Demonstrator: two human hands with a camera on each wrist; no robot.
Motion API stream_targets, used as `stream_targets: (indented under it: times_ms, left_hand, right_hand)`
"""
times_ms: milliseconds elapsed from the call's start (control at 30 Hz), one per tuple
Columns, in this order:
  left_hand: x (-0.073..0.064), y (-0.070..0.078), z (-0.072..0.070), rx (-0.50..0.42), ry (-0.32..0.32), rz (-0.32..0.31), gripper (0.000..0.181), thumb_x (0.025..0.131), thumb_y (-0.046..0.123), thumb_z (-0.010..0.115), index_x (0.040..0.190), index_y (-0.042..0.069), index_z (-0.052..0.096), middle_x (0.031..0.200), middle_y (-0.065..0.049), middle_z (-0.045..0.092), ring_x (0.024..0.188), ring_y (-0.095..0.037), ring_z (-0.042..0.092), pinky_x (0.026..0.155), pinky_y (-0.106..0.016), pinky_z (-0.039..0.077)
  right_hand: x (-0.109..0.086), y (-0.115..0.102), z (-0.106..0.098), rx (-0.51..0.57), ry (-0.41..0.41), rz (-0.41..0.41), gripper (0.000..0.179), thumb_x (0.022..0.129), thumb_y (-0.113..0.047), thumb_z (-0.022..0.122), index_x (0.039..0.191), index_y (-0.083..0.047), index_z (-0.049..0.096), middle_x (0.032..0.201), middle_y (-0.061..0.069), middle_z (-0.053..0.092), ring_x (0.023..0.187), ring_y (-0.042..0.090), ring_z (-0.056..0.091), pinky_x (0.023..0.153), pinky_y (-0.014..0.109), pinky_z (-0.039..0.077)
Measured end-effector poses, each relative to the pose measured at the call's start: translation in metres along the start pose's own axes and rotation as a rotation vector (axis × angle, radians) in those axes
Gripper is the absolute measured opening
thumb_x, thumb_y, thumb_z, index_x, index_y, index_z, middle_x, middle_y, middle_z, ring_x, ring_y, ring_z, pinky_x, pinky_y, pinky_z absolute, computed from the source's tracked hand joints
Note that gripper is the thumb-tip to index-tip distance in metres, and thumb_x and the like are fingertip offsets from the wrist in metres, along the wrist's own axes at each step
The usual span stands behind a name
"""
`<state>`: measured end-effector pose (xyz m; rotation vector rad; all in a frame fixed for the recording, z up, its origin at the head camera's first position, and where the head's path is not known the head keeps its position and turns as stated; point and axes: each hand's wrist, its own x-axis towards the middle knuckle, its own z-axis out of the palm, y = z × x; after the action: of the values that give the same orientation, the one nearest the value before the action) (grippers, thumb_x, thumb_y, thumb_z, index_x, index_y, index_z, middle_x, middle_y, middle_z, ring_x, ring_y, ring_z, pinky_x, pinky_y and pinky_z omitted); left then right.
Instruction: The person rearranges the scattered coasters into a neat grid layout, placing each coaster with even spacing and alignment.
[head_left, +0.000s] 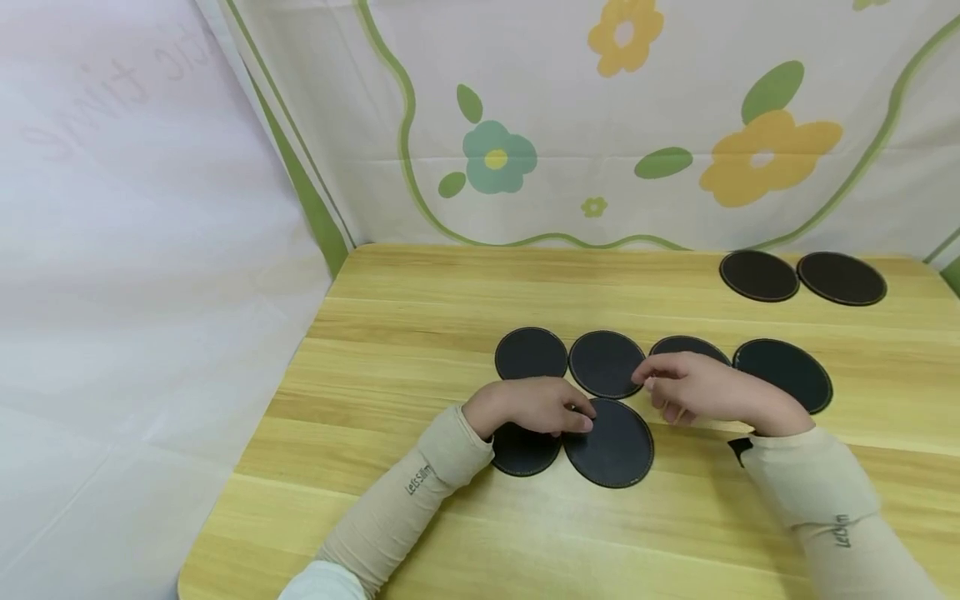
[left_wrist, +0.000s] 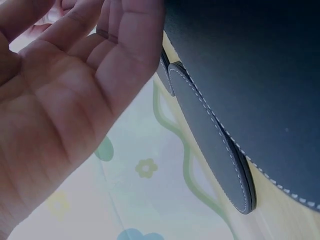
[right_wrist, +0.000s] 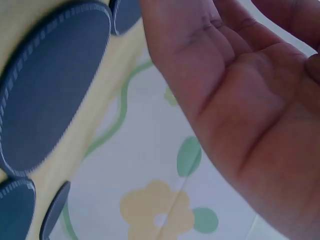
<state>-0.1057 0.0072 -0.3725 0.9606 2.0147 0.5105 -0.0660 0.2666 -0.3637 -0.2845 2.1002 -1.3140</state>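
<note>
Several round black coasters with pale stitched rims lie on the wooden table, flat and edge to edge. My left hand is over the lower left coaster, partly hiding it. Its loosely bent fingertips are above the lower right coaster; the left wrist view shows no coaster in the palm. My right hand hovers by the right edge of the upper coaster, fingers relaxed, holding nothing. It covers part of the coaster beside it. Farther right lies another coaster, partly behind the right wrist.
Two more coasters, a left one and a right one, lie at the table's far right edge. A white cloth with printed flowers hangs behind the wooden table. Plain white cloth hangs on the left.
</note>
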Motion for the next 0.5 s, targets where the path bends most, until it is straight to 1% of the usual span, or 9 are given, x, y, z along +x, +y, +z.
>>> stream_targets:
  times_ms: [67, 167, 233, 300, 333, 400, 433, 500]
  left_hand:
    - [0.001, 0.001, 0.000, 0.000, 0.002, -0.002, 0.036, 0.108, 0.023, 0.053, 0.139, 0.007, 0.062, 0.119, 0.004, 0.066, 0.078, -0.008, 0.066, 0.079, -0.019, 0.048]
    - [0.001, 0.002, 0.001, -0.003, 0.013, -0.001, 0.035, 0.107, 0.023, 0.054, 0.138, 0.008, 0.063, 0.118, 0.004, 0.066, 0.077, -0.008, 0.066, 0.078, -0.019, 0.048]
    - [0.002, 0.002, 0.002, 0.000, 0.018, -0.004, 0.035, 0.107, 0.023, 0.055, 0.137, 0.008, 0.064, 0.117, 0.005, 0.066, 0.077, -0.007, 0.065, 0.078, -0.018, 0.048]
    - [0.002, 0.002, 0.002, 0.004, 0.025, -0.006, 0.034, 0.107, 0.023, 0.055, 0.136, 0.009, 0.064, 0.113, 0.006, 0.066, 0.076, -0.007, 0.065, 0.077, -0.019, 0.048]
    - [0.001, 0.002, 0.002, 0.006, 0.029, -0.008, 0.034, 0.107, 0.022, 0.055, 0.136, 0.009, 0.065, 0.111, 0.006, 0.066, 0.076, -0.007, 0.065, 0.076, -0.019, 0.048]
    - [0.000, 0.002, 0.002, 0.010, 0.034, -0.013, 0.032, 0.107, 0.021, 0.055, 0.134, 0.009, 0.066, 0.105, 0.006, 0.066, 0.075, -0.008, 0.064, 0.074, -0.019, 0.048]
    - [0.000, 0.001, 0.002, 0.013, 0.036, -0.016, 0.032, 0.107, 0.021, 0.055, 0.133, 0.009, 0.066, 0.102, 0.006, 0.066, 0.074, -0.008, 0.063, 0.073, -0.019, 0.048]
    - [-0.001, -0.001, 0.002, 0.008, 0.038, -0.019, 0.030, 0.107, 0.020, 0.055, 0.132, 0.009, 0.067, 0.097, 0.006, 0.066, 0.073, -0.008, 0.063, 0.071, -0.020, 0.048]
  right_hand:
    - [-0.003, 0.001, -0.009, -0.006, 0.021, -0.011, 0.031, 0.109, -0.007, 0.042, 0.131, 0.013, 0.048, 0.087, 0.011, 0.055, 0.072, 0.024, 0.056, 0.058, 0.032, 0.048]
    - [-0.008, 0.008, -0.030, -0.050, 0.087, -0.026, 0.034, 0.109, -0.009, 0.043, 0.134, 0.013, 0.048, 0.096, 0.013, 0.059, 0.081, 0.024, 0.061, 0.064, 0.034, 0.054]
    - [-0.010, 0.015, -0.048, -0.103, 0.151, -0.024, 0.035, 0.109, -0.011, 0.042, 0.136, 0.011, 0.049, 0.107, 0.018, 0.062, 0.092, 0.029, 0.065, 0.070, 0.038, 0.058]
    - [-0.009, 0.024, -0.069, -0.163, 0.214, -0.009, 0.038, 0.109, -0.014, 0.043, 0.138, 0.011, 0.048, 0.118, 0.028, 0.060, 0.104, 0.038, 0.063, 0.077, 0.045, 0.058]
    - [-0.007, 0.029, -0.081, -0.212, 0.244, 0.007, 0.040, 0.110, -0.016, 0.043, 0.139, 0.012, 0.047, 0.122, 0.033, 0.057, 0.108, 0.044, 0.061, 0.081, 0.049, 0.057]
    - [-0.003, 0.041, -0.104, -0.326, 0.287, 0.059, 0.048, 0.110, -0.021, 0.042, 0.143, 0.014, 0.041, 0.135, 0.041, 0.046, 0.119, 0.055, 0.050, 0.089, 0.060, 0.050]
    - [0.000, 0.048, -0.116, -0.392, 0.300, 0.089, 0.052, 0.110, -0.023, 0.042, 0.145, 0.015, 0.038, 0.140, 0.044, 0.039, 0.123, 0.059, 0.043, 0.093, 0.065, 0.045]
    - [0.006, 0.063, -0.138, -0.491, 0.304, 0.153, 0.062, 0.109, -0.027, 0.043, 0.147, 0.020, 0.028, 0.144, 0.049, 0.027, 0.131, 0.065, 0.026, 0.100, 0.073, 0.031]
